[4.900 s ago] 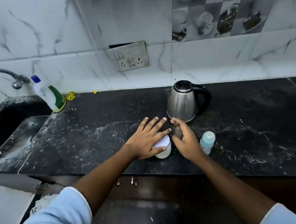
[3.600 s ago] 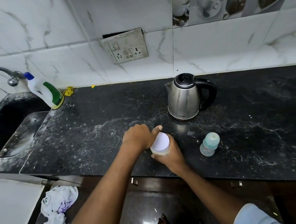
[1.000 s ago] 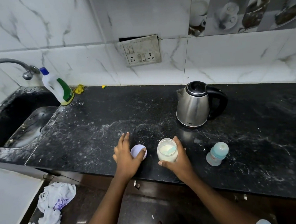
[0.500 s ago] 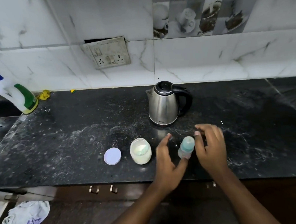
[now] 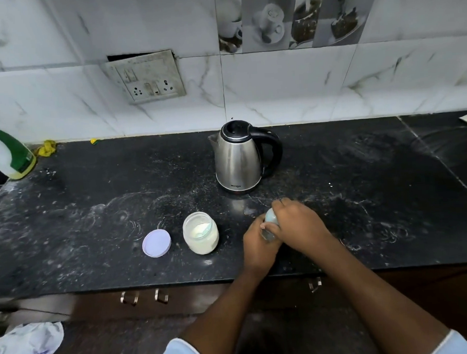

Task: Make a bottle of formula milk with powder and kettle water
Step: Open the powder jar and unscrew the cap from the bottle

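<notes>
Domestic kitchen: black stone countertop (image 5: pixel 93 211), marble-pattern wall tiles (image 5: pixel 303 86), electric kettle (image 5: pixel 239 160), wall socket plate (image 5: pixel 148 77).

At the back-left corner of your counter (image 5: pixel 92 189) stands a white-and-green cleaner bottle (image 5: pixel 12 157), a yellow scrap (image 5: pixel 46 148) beside it; a crumpled cloth (image 5: pixel 27 347) lies below its front edge.

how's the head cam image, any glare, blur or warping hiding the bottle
Head view: dim, even light; soft sheen on the kettle, no harsh glare. Head view: wide-angle stretches the counter and tiles toward the edges. Head view: bottle is sharp enough, but left hand and right hand cover most of it.
</notes>
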The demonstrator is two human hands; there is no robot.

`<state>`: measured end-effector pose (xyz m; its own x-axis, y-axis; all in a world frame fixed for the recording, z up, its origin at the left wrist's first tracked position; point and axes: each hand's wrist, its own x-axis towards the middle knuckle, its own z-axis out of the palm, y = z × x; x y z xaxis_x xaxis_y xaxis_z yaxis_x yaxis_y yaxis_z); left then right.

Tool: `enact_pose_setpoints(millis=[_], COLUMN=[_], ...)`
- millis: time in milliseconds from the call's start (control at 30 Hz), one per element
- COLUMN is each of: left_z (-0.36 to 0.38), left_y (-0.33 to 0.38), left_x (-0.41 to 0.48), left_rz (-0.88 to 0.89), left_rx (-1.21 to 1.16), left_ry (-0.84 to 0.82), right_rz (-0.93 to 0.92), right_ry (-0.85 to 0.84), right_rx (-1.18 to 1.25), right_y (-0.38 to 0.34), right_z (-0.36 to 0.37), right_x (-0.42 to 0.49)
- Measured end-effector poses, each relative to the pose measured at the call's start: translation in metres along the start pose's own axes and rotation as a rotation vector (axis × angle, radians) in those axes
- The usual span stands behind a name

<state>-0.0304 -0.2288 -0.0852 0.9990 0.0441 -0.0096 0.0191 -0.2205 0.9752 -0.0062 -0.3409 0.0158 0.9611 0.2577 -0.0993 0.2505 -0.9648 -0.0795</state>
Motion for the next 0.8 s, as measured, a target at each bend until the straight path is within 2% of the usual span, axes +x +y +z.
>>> enact_pose_setpoints(millis=[133, 333, 467, 533, 600, 700, 800], left_z=[0.002, 0.001, 0.001, 0.002, 0.003, 0.003, 0.004], left_y=[-0.005, -0.006, -0.012, -0.012, -0.014, -0.018, -0.019], left_x=[0.003, 0.006, 0.007, 0.007, 0.008, 0.008, 0.008], left_rz=[0.022, 0.033, 0.041, 0.036, 0.031, 0.027, 0.018], left_rx=[0.065, 0.091, 0.093, 0.091, 0.083, 0.078, 0.087], left_ry=[0.034, 0.02, 0.023, 0.027, 0.031, 0.03, 0.029], right_rz=[-0.066, -0.275, -0.349, -0.251, -0.11, 0.057, 0.177], right_ry=[-0.05, -0.179, 0.004, 0.121, 0.239, 0.411, 0.43], right_rx=[0.061, 0.171, 0.328, 0.506, 0.81, 1.19, 1.357], right_y=[0.009, 0.032, 0.048, 0.062, 0.079, 0.103, 0.122], right_z=[0.0, -0.016, -0.04, -0.059, -0.069, -0.053, -0.021], right_x=[0.008, 0.012, 0.014, 0.012, 0.005, -0.001, -0.005])
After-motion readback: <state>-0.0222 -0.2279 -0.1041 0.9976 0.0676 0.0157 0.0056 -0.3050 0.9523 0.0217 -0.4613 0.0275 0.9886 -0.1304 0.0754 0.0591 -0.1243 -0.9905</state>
